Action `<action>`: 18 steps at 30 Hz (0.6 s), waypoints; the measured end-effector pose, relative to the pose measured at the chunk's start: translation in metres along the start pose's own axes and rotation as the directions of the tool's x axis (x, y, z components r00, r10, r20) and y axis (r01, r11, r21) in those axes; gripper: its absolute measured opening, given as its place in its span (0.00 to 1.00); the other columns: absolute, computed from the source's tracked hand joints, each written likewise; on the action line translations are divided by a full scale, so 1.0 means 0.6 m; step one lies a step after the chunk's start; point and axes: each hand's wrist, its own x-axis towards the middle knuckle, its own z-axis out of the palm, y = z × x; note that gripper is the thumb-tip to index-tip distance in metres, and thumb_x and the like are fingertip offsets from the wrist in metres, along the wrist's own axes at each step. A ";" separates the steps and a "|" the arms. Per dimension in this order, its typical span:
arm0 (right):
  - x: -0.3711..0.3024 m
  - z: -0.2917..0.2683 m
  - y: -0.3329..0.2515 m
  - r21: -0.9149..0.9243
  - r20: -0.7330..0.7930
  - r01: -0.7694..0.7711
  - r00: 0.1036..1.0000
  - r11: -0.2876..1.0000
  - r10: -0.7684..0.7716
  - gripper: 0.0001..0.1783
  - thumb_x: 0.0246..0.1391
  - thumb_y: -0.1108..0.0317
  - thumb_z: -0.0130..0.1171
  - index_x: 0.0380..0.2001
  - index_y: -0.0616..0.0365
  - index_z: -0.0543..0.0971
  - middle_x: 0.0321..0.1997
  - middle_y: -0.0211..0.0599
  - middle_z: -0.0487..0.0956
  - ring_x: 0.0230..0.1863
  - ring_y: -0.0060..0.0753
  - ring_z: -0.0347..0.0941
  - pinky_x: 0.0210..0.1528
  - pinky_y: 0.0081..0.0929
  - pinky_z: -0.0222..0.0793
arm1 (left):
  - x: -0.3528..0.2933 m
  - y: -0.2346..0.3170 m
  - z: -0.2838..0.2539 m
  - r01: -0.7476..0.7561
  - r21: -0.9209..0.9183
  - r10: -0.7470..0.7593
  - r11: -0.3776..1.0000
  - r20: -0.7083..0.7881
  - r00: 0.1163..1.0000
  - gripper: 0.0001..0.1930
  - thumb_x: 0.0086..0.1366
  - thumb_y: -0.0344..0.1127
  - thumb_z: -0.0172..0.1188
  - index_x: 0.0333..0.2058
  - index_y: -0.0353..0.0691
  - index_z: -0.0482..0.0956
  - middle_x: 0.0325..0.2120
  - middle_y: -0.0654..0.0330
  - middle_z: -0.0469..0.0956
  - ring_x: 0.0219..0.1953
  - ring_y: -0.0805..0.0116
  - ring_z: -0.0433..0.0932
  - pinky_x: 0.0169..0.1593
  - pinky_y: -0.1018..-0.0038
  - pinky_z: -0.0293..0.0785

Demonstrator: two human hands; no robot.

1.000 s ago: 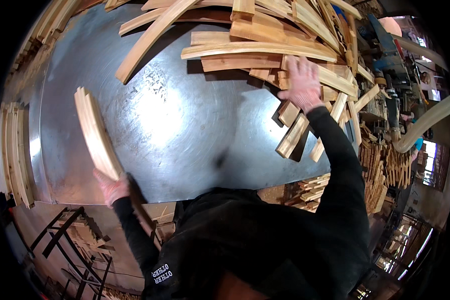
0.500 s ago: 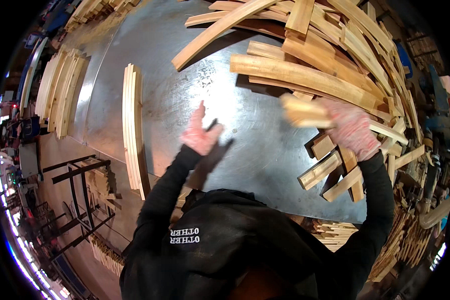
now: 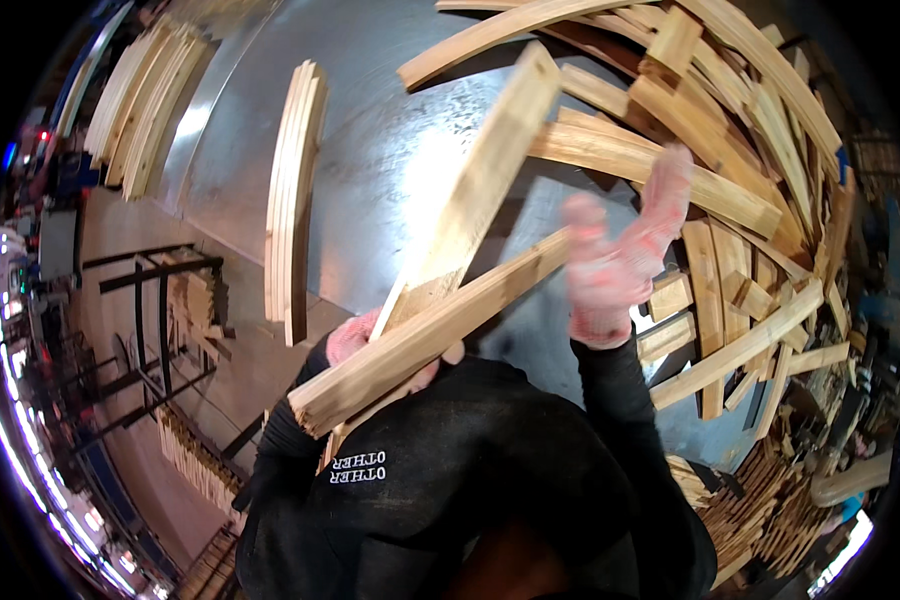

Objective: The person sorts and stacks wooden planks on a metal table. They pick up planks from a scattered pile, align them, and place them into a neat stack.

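Observation:
My left hand (image 3: 348, 338), in a pinkish-white knit glove, is wrapped around wooden boards close to my chest. One wide board (image 3: 490, 165) slants up and away over the table. A narrower board (image 3: 435, 328) crosses it, running from lower left up toward my right hand; part of another piece shows beneath. My right hand (image 3: 618, 265), gloved alike, has its thumb and fingers spread. It is by the far end of the narrower board; whether it touches that end I cannot tell. Beyond it lies a loose pile of curved boards (image 3: 730, 195).
Both hands are over a shiny metal table (image 3: 360, 150). A neat row of narrow boards (image 3: 292, 200) lies on its left part, with another stack (image 3: 155, 110) farther left. A black metal frame (image 3: 155, 290) stands on the floor at left. More wood pieces (image 3: 770, 520) are stacked at lower right.
My left hand, empty before, now holds boards near my chest. My right hand has let go of its short wood and moved left. The view has shifted somewhat.

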 end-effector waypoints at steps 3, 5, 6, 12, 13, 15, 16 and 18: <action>-0.094 -0.009 0.082 -0.621 -0.104 -0.170 0.986 0.766 0.134 0.40 0.60 0.57 0.62 0.70 0.55 0.57 0.69 0.51 0.60 0.70 0.44 0.57 0.66 0.41 0.61 | 0.037 0.035 -0.048 0.109 -0.056 -0.088 0.992 0.296 0.951 0.38 0.67 0.39 0.55 0.68 0.30 0.46 0.53 0.33 0.64 0.45 0.43 0.77 0.47 0.51 0.79; -0.116 0.004 0.090 -0.679 0.459 0.171 0.858 0.714 0.231 0.56 0.41 0.37 0.68 0.67 0.57 0.60 0.64 0.55 0.65 0.69 0.60 0.55 0.72 0.57 0.40 | 0.059 0.031 -0.069 0.154 -0.266 -0.014 0.952 0.462 0.887 0.48 0.59 0.36 0.67 0.69 0.33 0.43 0.53 0.42 0.61 0.48 0.44 0.74 0.48 0.47 0.78; -0.109 0.017 0.075 -0.634 0.598 0.312 0.778 0.708 0.192 0.58 0.38 0.34 0.67 0.67 0.57 0.61 0.63 0.53 0.66 0.68 0.59 0.56 0.73 0.58 0.37 | 0.066 0.031 -0.080 -0.062 -0.183 0.146 0.981 0.490 0.859 0.45 0.61 0.35 0.64 0.68 0.33 0.44 0.53 0.43 0.61 0.48 0.45 0.75 0.48 0.47 0.77; -0.042 0.018 0.194 -0.667 0.724 0.497 0.607 0.554 0.327 0.48 0.40 0.60 0.71 0.67 0.49 0.61 0.58 0.44 0.72 0.60 0.48 0.67 0.64 0.43 0.62 | 0.055 0.088 -0.126 -0.188 0.070 0.155 0.980 0.332 0.930 0.40 0.58 0.30 0.60 0.67 0.31 0.51 0.56 0.31 0.66 0.44 0.47 0.79 0.45 0.54 0.80; -0.027 0.026 0.201 -0.694 0.707 0.468 0.590 0.547 0.391 0.46 0.42 0.63 0.69 0.67 0.48 0.61 0.57 0.44 0.73 0.59 0.47 0.69 0.62 0.40 0.64 | 0.053 0.097 -0.122 -0.237 0.212 0.189 0.948 0.225 0.956 0.37 0.57 0.29 0.61 0.64 0.32 0.58 0.52 0.33 0.71 0.40 0.50 0.81 0.41 0.56 0.83; -0.021 0.036 0.197 -0.781 0.608 0.271 0.537 0.563 0.585 0.32 0.53 0.58 0.65 0.60 0.53 0.70 0.45 0.44 0.80 0.46 0.44 0.78 0.49 0.37 0.74 | 0.034 0.094 -0.114 -0.315 0.408 0.318 0.857 0.063 0.946 0.30 0.55 0.27 0.62 0.58 0.35 0.65 0.48 0.38 0.73 0.38 0.52 0.80 0.40 0.56 0.83; -0.019 0.039 0.202 -0.785 0.571 0.042 0.433 0.617 0.697 0.30 0.55 0.56 0.63 0.59 0.55 0.71 0.42 0.41 0.80 0.42 0.38 0.78 0.47 0.33 0.74 | 0.030 0.109 -0.149 -0.308 0.633 0.439 0.710 -0.057 0.896 0.28 0.57 0.26 0.60 0.58 0.36 0.66 0.44 0.41 0.76 0.40 0.50 0.80 0.40 0.56 0.84; -0.030 0.042 0.205 -0.534 0.521 -0.723 0.127 0.439 0.844 0.29 0.60 0.48 0.60 0.54 0.59 0.75 0.39 0.33 0.81 0.36 0.19 0.77 0.42 0.23 0.74 | 0.014 0.132 -0.199 -0.083 0.979 0.719 0.186 -0.078 0.691 0.26 0.59 0.33 0.57 0.57 0.36 0.67 0.42 0.43 0.79 0.43 0.47 0.80 0.45 0.55 0.79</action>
